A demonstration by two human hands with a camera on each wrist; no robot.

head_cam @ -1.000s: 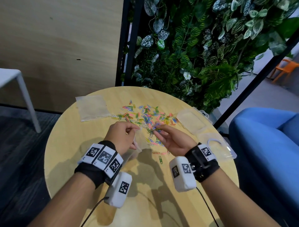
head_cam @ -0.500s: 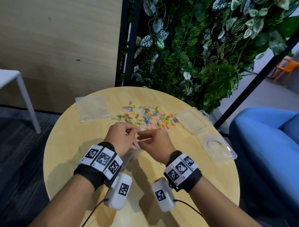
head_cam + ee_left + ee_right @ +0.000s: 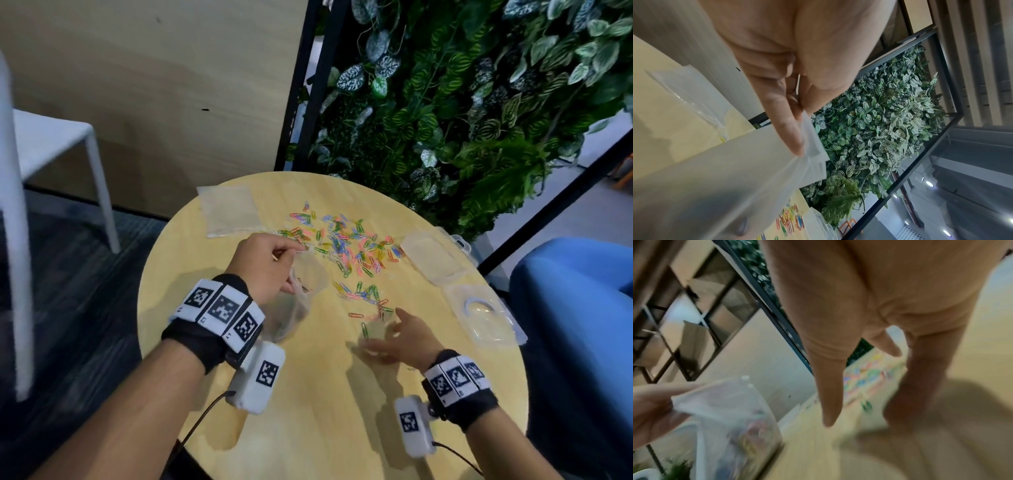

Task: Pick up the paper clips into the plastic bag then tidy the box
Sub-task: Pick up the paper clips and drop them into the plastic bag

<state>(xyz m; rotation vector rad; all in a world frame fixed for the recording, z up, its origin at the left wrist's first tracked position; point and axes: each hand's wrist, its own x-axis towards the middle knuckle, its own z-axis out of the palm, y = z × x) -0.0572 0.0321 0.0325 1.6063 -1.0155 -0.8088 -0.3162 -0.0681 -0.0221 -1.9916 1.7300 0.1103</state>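
Note:
My left hand (image 3: pixel 270 263) pinches the rim of a clear plastic bag (image 3: pixel 301 301) above the round wooden table (image 3: pixel 308 411); its fingers (image 3: pixel 791 129) clamp the bag's edge (image 3: pixel 813 146). A few coloured clips show through the bag (image 3: pixel 748 426). My right hand (image 3: pixel 394 335) hovers open and blurred, fingers (image 3: pixel 830 394) spread, over a small cluster of clips (image 3: pixel 366 294) and a single green clip (image 3: pixel 364 330). The main scatter of coloured paper clips (image 3: pixel 342 240) lies farther back. The clear plastic box (image 3: pixel 479 308) lies open at the right.
A second flat plastic bag (image 3: pixel 229 212) lies at the table's back left. The box's open lid (image 3: pixel 431 253) sits beside the scatter. A plant wall (image 3: pixel 462 102) stands behind, a blue sofa (image 3: pixel 575 325) to the right, a white chair (image 3: pixel 51 144) to the left.
My right hand has left the bag's mouth and moved right and nearer, opening above the near clips. The left hand still holds the bag, and the head view has shifted.

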